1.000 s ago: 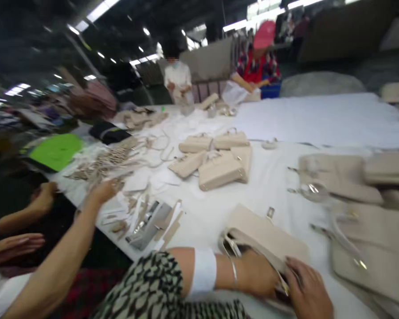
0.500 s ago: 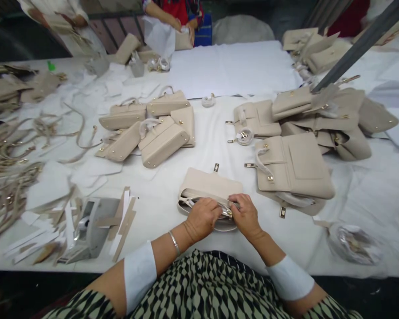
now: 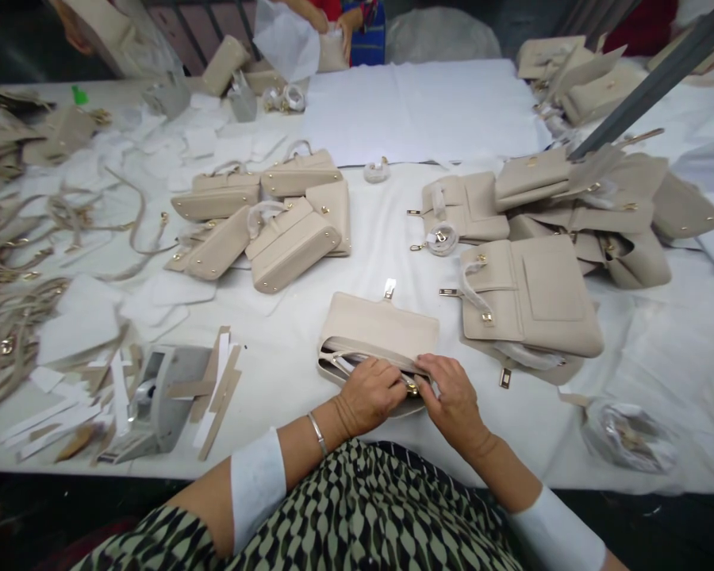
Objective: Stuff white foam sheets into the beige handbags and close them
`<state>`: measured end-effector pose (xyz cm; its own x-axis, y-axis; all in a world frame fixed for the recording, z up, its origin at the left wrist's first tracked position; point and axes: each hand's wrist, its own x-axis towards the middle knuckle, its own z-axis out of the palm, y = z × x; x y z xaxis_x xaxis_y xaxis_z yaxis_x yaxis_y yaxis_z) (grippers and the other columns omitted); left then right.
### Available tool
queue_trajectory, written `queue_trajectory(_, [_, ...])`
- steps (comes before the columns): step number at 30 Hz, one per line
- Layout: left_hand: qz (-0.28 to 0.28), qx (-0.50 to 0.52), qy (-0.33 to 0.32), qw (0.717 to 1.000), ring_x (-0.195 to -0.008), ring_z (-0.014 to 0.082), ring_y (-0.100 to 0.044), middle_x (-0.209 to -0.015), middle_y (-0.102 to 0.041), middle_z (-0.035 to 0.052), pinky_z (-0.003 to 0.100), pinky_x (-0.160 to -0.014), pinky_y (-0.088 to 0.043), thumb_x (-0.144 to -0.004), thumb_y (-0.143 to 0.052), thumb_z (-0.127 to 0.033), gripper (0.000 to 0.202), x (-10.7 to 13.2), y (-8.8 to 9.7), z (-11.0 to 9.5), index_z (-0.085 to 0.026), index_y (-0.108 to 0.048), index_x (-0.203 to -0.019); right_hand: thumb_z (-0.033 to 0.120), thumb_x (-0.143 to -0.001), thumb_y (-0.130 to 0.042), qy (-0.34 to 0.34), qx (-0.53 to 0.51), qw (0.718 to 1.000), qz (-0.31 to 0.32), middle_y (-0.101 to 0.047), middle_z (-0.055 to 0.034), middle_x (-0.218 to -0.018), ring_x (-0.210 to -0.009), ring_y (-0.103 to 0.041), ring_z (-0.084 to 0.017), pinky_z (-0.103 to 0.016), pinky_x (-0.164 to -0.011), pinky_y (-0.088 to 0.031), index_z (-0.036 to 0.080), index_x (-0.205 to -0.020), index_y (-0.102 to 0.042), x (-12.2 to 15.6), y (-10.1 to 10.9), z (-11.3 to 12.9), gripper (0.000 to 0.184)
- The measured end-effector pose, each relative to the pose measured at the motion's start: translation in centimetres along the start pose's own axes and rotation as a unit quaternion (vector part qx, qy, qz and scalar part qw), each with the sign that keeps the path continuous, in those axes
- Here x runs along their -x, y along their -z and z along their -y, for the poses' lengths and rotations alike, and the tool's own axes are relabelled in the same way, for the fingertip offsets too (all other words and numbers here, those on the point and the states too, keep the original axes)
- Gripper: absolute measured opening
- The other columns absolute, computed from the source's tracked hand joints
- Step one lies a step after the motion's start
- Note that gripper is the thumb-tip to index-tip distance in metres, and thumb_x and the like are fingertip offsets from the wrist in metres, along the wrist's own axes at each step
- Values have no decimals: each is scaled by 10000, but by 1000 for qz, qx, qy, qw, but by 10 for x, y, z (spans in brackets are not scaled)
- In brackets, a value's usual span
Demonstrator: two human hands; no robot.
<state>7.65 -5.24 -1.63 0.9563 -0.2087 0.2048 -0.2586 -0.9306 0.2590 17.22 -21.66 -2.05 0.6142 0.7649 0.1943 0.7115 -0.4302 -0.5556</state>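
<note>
Now, line by line, as the head view shows it.

Bag in hand: a beige handbag [image 3: 376,333] lies flat on the white table [image 3: 393,238], just in front of the person, flap side up, its open mouth turned toward the body.

Left hand: the left hand [image 3: 369,394] is curled over the near edge of the bag, fingers closed around the pale strap [image 3: 339,363] and the rim; a thin bangle sits on the wrist.

Right hand: the right hand [image 3: 452,396] rests just beside the left, fingertips pinched narrow on a small gold fitting [image 3: 412,388] at the bag's mouth.

Step in hand: by the look of it, the fitting or strap end is being worked at the opening of the bag; whether it is going on or coming off, I cannot tell.

Next move calls for: likely a firm hold on the rim with the left hand while the right makes a small, precise turn or push on the fitting.

Left of the bag: a heap of finished-looking bags [image 3: 267,222], loose straps [image 3: 29,254], and paper strips around a grey tool [image 3: 160,396].

Right of the bag: another flat bag [image 3: 529,297] nearby, more piled behind it, and a clear plastic bundle [image 3: 627,436] near the table edge.

Far side: another person's hands [image 3: 342,24] handling white paper.
</note>
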Motion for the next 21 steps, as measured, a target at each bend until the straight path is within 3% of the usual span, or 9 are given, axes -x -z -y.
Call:
queue_trajectory(5, [32, 38, 67, 997, -799, 187, -458, -794, -519, 43, 337, -709, -348, -917, -399, -220, 215, -5, 7, 0, -190, -587, -818, 137, -821, -463, 30, 49, 997, 57, -519, -113, -1249, -1134, -456, -294, -496, -933, -400, 197, -1126, -565, 16, 11, 1, 327])
queue_trajectory(9, [45, 42, 84, 995, -819, 195, -455, -817, -522, 44, 336, -713, -359, -905, -428, -234, 174, -8, 10, -1, -185, -562, -806, 133, -788, -518, 8, 73, 992, 106, -551, -100, -1211, -1096, -473, -293, -483, -914, -415, 202, -1027, -599, 7, 12, 1, 261])
queue_trajectory(13, [-10, -14, 109, 994, -810, 205, -465, -834, -533, 62, 355, -705, -358, -897, -426, -216, 164, -6, 7, -8, -183, -563, -813, 128, -776, -558, 4, 73, 989, 130, -575, -85, -1178, -1041, -504, -275, -460, -882, -437, 213, -964, -631, -10, 10, -5, 219])
queue_trajectory(16, [-48, -31, 89, 994, -753, 198, -481, -742, -522, 55, 349, -668, -354, -902, -409, -195, 195, 0, 2, -18, -178, -562, -782, 184, -797, -599, 22, 36, 989, 144, -584, -60, -1158, -1030, -519, -253, -434, -884, -446, 235, -926, -658, -14, 9, -13, 151])
queue_trajectory(21, [16, -14, 148, 989, -766, 227, -519, -764, -563, 61, 358, -659, -402, -858, -510, -225, 84, 3, -1, -33, -162, -544, -812, 284, -840, -607, 34, -6, 992, 124, -584, -61, -1175, -1039, -520, -248, -425, -899, -459, 236, -959, -673, -7, 4, -22, 144])
